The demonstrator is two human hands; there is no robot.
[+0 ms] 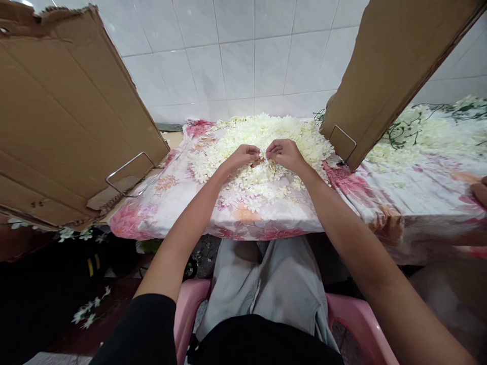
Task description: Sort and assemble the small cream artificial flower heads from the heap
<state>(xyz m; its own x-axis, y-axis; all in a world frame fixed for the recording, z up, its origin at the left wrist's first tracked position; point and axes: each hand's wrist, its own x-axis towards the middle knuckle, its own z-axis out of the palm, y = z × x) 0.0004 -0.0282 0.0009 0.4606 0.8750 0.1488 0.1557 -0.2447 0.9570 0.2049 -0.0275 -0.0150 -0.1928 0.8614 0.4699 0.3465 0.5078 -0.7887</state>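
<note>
Fingers of both our hands are pinched together over something tiny at the near-middle of the pile, probably one cream blossom, though we cannot tell what sits between them. Left hand (pixel 243 154) and right hand (pixel 285 152) meet fingertip to fingertip, nearly touching, just above the flower heap (pixel 262 139). Nearest us: grey trousers, pink plastic chair (pixel 350 317), two of our forearms reaching forward. Next, the floral tablecloth (pixel 182 197) draped over the table edge, loose petals scattered near the rim. Blossoms look feather-light, soft, floppy, easily crushed; we judge a gentle pinch at the centre best, not the petal tips. Count: far too many flowers to number, one big heap in front, a second heap (pixel 422 129) with green stems at far right. Two cardboard sheets (pixel 72 116) stand tilted left and right, each propped on a wire stand; two stands visible. White tiled wall (pixel 247 56) behind.
</note>
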